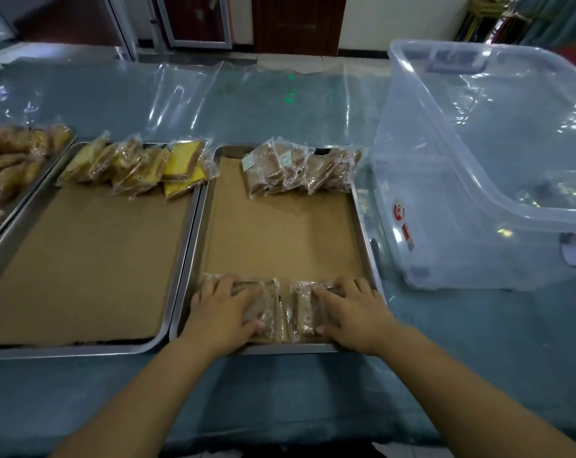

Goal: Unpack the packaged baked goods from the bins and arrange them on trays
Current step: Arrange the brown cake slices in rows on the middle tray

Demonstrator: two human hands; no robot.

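Both hands are down at the near edge of the right-hand tray (290,349). My left hand (219,312) lies flat on one wrapped brown cake packet (267,304), fingers spread over it and thumb along its near side. My right hand (352,314) does the same on the packet next to it (305,305). So both are open, pressing down rather than gripping. The two packets sit side by side on the brown paper liner (280,233), nearly touching.

At the far end of that tray there's a row of the same brown packets (300,170) leaning on each other. The tray to the left (81,351) has yellow cake packets (138,166) along its far edge. A third tray (32,183) with more goods peeks in at the far left. The clear plastic bin (478,160) sits on the table (280,104) just right of my tray.
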